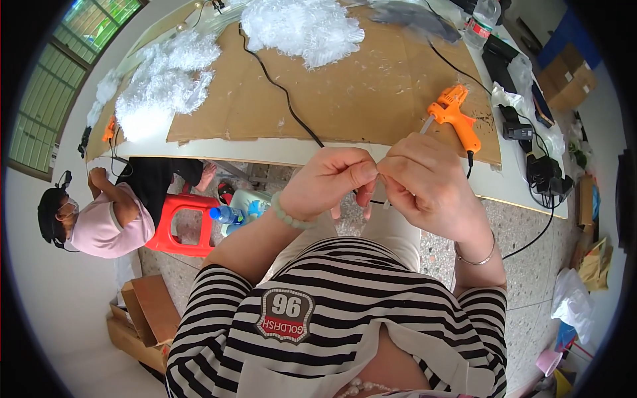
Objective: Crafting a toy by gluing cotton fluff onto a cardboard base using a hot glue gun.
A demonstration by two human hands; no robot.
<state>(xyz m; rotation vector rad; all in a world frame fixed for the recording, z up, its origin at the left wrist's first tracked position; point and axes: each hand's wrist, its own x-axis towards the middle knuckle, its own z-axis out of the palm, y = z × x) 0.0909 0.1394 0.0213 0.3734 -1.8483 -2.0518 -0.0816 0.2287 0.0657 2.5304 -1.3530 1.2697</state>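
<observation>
My left hand (326, 180) and my right hand (428, 182) meet in front of the table's near edge, thumbs and fingertips pinched together. Whatever lies between the fingertips is too small to make out. Just beyond my right hand, an orange glue gun (454, 114) rests on the brown cardboard sheet (371, 99), with a pale glue stick poking from its back and a black cord at its handle. On the far side of the cardboard is a heap of shiny, clear-white plastic strands (302, 30). Another such heap (166, 83) lies toward the left.
At left, a person (106, 219) sits at the same table beside a red plastic stool (186, 224). A bottle with a blue cap (227, 214) stands near it. Black adapters and cables (547, 174) crowd the table's right end. An open carton (142, 318) sits on the floor.
</observation>
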